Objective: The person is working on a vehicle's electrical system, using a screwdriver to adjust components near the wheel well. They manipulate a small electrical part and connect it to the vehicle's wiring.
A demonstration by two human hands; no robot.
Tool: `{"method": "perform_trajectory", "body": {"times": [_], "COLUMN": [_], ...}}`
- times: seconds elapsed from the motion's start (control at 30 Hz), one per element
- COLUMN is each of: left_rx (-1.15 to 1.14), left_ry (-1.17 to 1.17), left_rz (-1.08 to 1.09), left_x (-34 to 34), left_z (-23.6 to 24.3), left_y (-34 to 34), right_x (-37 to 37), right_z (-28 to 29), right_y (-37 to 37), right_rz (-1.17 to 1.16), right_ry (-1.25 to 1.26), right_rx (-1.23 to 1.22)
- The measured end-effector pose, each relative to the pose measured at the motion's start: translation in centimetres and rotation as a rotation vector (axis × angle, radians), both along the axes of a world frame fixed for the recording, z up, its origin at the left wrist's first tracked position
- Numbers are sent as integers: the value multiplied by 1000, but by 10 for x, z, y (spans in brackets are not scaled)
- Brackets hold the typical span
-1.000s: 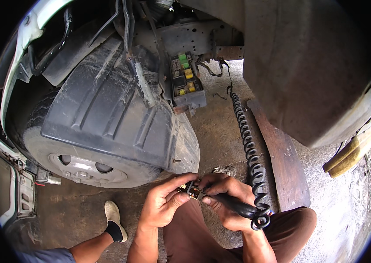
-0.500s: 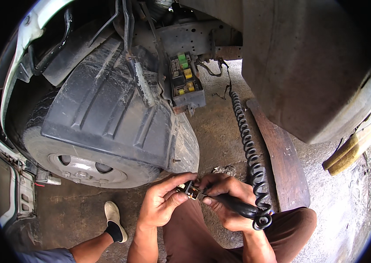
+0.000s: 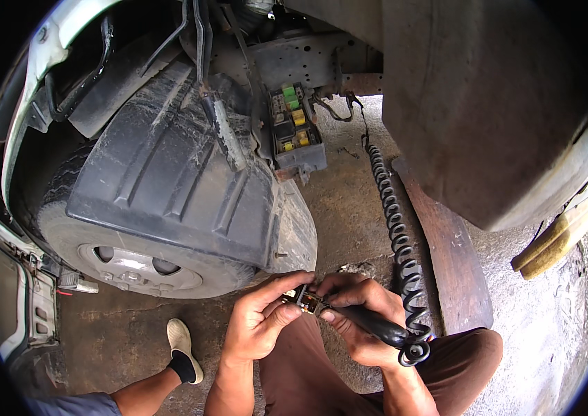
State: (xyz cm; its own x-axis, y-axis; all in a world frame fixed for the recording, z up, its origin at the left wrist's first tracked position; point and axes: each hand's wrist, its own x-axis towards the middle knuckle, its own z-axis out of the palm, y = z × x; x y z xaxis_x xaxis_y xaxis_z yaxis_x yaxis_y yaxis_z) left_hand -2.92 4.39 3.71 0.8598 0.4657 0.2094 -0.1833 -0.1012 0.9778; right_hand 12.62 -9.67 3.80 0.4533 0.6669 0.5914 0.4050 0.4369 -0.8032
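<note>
Between the thumb and fingers of my left hand [image 3: 258, 320] is a small black electrical part with brassy metal contacts [image 3: 308, 302]. It looks like an opened relay, but it is too small to be sure. My right hand [image 3: 364, 312] grips a test light with a thick black handle [image 3: 377, 324], its front end pointed at the contacts. Whether the tip touches them is hidden by my fingers. A black coiled cord [image 3: 398, 232] runs from the handle up to a clip by the vehicle frame.
An uncovered fuse box [image 3: 294, 132] with green and yellow fuses sits behind the black wheel fender [image 3: 169, 166]. Below the fender is a wheel [image 3: 134, 267]. A large brown metal tank [image 3: 467, 104] overhangs the right, near a wooden plank [image 3: 450, 256]. Another person's shoe [image 3: 179, 338] is at lower left.
The small part has tilted slightly in my left hand, and the test light's end has shifted a little against it. Both hands keep their grip, almost still.
</note>
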Motion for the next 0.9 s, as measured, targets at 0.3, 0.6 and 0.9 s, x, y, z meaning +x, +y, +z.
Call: {"method": "perform_trajectory", "body": {"times": [0.3, 0.6, 0.9], "left_rx": [-7, -31, -28], "left_ry": [-11, -29, -8], "left_rz": [13, 15, 28], "left_x": [1, -1, -2], "left_z": [0, 0, 0], "left_y": [1, 1, -1], "right_x": [0, -2, -1], "right_z": [1, -1, 1], "right_y": [3, 2, 1], "right_rz": [-20, 32, 25], "right_ry": [-70, 34, 1], "right_rx": [18, 16, 18]}}
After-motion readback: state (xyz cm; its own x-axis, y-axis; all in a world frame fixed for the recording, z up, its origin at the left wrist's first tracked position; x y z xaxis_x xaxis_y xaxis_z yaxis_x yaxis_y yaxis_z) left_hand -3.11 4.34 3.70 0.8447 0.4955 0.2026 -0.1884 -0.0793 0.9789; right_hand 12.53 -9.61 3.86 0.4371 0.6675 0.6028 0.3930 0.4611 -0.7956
